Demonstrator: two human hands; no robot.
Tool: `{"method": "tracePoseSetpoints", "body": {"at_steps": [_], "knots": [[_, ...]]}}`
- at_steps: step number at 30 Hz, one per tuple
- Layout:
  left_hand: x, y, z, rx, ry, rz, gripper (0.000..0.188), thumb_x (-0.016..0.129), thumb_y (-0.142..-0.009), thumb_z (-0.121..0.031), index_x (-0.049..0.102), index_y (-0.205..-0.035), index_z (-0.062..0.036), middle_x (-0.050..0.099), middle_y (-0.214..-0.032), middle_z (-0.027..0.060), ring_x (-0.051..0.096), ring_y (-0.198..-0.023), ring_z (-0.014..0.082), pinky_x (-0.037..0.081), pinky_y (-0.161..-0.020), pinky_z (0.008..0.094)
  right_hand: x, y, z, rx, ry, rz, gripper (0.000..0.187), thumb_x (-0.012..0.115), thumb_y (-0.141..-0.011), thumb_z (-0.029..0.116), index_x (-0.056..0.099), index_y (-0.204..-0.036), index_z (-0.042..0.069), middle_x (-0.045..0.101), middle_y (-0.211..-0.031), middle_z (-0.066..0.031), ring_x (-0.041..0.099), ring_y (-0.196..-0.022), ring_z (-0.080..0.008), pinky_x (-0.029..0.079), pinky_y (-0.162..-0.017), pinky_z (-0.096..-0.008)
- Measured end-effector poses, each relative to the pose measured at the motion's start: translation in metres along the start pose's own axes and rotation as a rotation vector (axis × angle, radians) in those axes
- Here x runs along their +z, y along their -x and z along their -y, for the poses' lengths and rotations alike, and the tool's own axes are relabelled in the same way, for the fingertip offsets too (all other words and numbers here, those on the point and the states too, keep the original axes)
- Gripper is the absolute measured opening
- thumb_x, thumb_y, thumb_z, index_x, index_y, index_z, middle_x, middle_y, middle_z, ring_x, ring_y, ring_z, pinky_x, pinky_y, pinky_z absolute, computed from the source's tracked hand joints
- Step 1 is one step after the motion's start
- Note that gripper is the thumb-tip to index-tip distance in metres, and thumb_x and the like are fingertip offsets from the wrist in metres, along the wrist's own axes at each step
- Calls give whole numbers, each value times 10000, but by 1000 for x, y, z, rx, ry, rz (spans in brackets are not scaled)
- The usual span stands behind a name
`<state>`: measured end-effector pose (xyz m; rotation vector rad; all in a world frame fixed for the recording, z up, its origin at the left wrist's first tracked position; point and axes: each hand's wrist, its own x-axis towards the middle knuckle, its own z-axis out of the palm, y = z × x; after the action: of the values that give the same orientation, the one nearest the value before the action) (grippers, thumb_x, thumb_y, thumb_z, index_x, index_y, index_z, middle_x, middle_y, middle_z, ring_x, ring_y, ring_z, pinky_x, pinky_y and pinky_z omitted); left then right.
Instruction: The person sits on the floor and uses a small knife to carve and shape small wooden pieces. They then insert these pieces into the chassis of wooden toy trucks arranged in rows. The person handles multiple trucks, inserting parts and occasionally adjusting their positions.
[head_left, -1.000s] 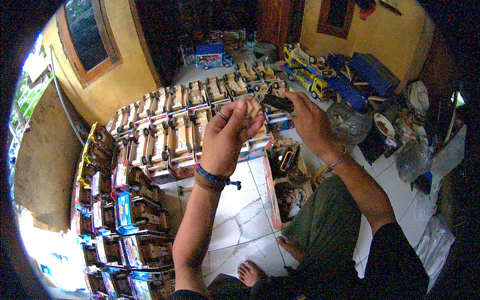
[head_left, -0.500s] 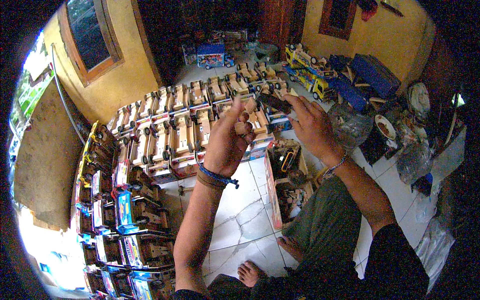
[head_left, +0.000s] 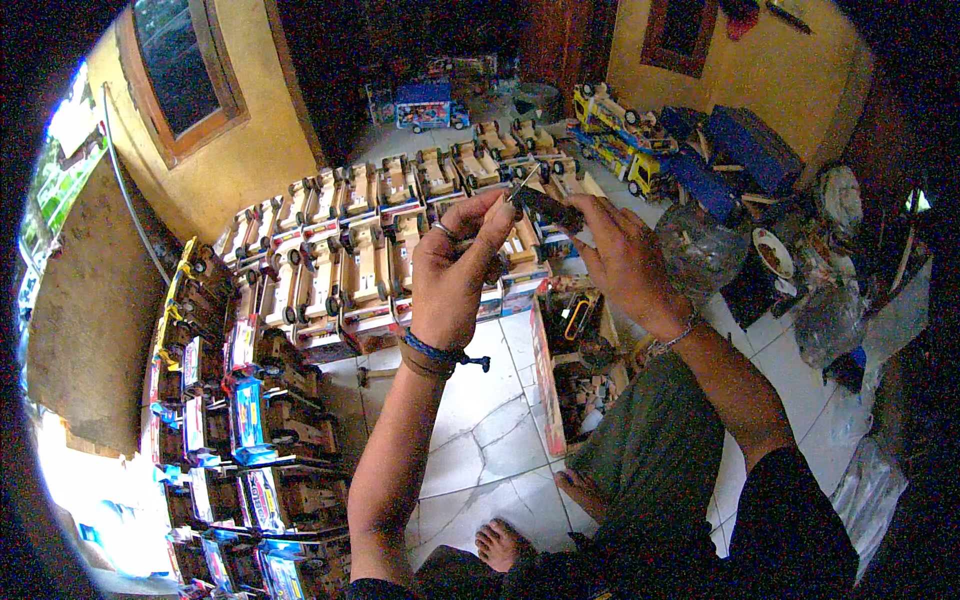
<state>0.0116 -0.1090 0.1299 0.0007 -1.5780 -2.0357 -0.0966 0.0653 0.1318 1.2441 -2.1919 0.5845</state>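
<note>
Two bare hands raised above a white tiled floor (head_left: 470, 405), seen from within the room. The left hand (head_left: 450, 265) has its fingers closed in a pinch on a thin bright strip (head_left: 522, 184), which projects from the fingertips upward and to the right; its lower end is concealed by the thumb. The right hand (head_left: 628, 250) has its fingers closed around the right end of a dark elongated tool (head_left: 550, 209), whose exact kind cannot be told.

Principal relation: the tool lies between the hands, its long axis running leftward and slightly up from the right fingers to the left fingertips. The strip slants across the tool's free end; whether they touch cannot be told. Of the two hands, the left is nearer to the strip.

Surroundings: upturned wooden toy trucks (head_left: 362, 270) in rows beyond the left hand; below and between the forearms, an open box (head_left: 546, 395) containing small wooden pieces (head_left: 583, 405); at far left, more toy trucks (head_left: 250, 415) with printed sides; behind the right hand, a clear plastic bag (head_left: 695, 250).
</note>
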Motion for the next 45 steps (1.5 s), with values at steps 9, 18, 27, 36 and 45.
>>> {"method": "tracePoseSetpoints", "body": {"at_steps": [9, 18, 27, 36, 45], "knots": [[-16, 2, -2, -28, -21, 155, 293, 699, -909, -210, 676, -1169, -75, 655, -862, -49, 468, -638, 7, 341, -544, 170, -12, 0, 3, 171, -255, 358, 352, 642, -919, 255, 571, -1178, 29, 678, -1000, -172, 662, -913, -340, 507, -814, -410], [-30, 7, -13, -70, -286, 243, 327, 712, -888, -158, 667, -1199, -65, 664, -950, -8, 566, -836, 54, 453, -711, 216, 2, 8, -17, -41, -583, 493, 603, 607, -927, 447, 506, -1340, 20, 678, -1004, -237, 680, -917, -336, 521, -822, -423], [-37, -2, -12, 286, -513, 258, 344, 716, -868, -144, 667, -1200, -72, 703, -1069, 93, 643, -964, 142, 494, -851, 280, -1, -2, -25, 140, -246, 356, 511, 606, -939, 349, 541, -1272, -33, 629, -1145, -269, 617, -1063, -398, 467, -929, -432], [-34, 3, -24, 168, -667, 235, 312, 734, -853, -148, 663, -1143, -57, 725, -1021, 82, 670, -869, 140, 521, -748, 282, -2, 0, -21, 113, -285, 342, 459, 566, -955, 324, 525, -1316, 44, 648, -1140, -229, 644, -997, -385, 502, -880, -450], [-36, -2, -13, 243, -616, 266, 287, 729, -852, -140, 664, -1118, -55, 709, -1063, 107, 668, -938, 176, 512, -804, 305, 4, 1, -22, 19, -243, 251, 456, 544, -966, 353, 522, -1292, 36, 641, -1126, -239, 621, -1028, -402, 492, -888, -465]]}}
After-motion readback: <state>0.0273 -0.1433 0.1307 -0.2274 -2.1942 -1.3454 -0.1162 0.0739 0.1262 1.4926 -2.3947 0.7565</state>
